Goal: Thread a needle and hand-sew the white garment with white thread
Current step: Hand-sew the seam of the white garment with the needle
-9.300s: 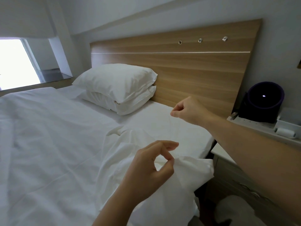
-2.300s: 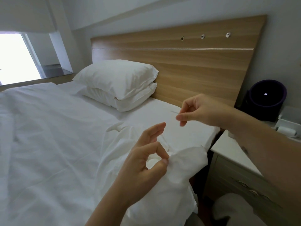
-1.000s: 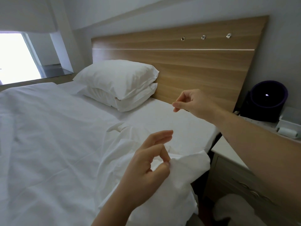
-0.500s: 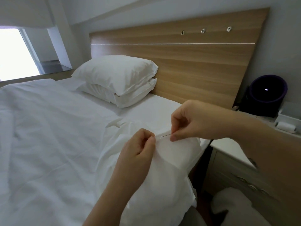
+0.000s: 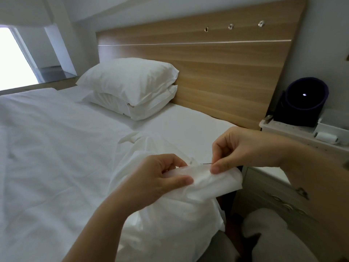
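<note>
The white thread cannot be told apart from the white cloth. Of the needle (image 5: pixel 206 163) only a short dark sliver shows. It lies level between the two hands, its right end hidden in the right fingertips and its left end meeting the upper edge of the fold. Whether it has pierced the cloth is not clear.

The left hand (image 5: pixel 162 178) is closed on the white garment (image 5: pixel 217 181), pinching a raised fold between thumb and fingers. The right hand (image 5: pixel 243 148) pinches the needle between thumb and forefinger, with the thumb tip resting on the same fold. The rest of the garment hangs off the near corner of the bed (image 5: pixel 47 148) and runs out of the bottom of the view. Both forearms are cut off by the edges.

Two white pillows (image 5: pixel 128 82) are stacked against the wooden headboard (image 5: pixel 217 63). On the bedside cabinet (image 5: pixel 273 195) stand a dark purple round object (image 5: pixel 306 99), too dim to identify, and a white tray (image 5: pixel 328 127) with a white spool of thread (image 5: pixel 325 138) lying in it. No label or writing can be read anywhere.
</note>
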The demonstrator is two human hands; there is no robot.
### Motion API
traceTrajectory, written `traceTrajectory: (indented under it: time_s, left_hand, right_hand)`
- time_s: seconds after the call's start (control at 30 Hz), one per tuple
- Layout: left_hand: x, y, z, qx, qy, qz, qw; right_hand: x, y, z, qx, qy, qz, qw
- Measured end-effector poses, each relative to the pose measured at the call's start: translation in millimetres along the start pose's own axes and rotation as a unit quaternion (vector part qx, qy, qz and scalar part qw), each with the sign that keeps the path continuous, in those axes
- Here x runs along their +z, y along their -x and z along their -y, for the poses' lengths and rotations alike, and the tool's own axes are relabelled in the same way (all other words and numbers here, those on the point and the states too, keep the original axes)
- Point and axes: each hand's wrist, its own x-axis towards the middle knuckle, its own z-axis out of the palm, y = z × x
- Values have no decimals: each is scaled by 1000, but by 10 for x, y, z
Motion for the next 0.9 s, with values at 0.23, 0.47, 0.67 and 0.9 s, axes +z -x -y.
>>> traceTrajectory:
  time_s: [0.23, 0.47, 0.67, 0.9]
  left_hand:
    - [55, 15, -7, 127, -96, -73, 985]
    - [94, 34, 107, 299, -136, -134, 935]
    - [132, 42, 129, 367, -192, -188, 891]
    - [184, 63, 194, 448, -281, -250, 811]
  right_hand:
    - [-33, 32, -7, 5, 3, 43, 999]
    - [-205, 65, 84, -42, -20, -37, 998]
    - [-75, -30, 211, -77, 185, -73, 977]
    - [63, 64, 292, -60, 267, -28, 962]
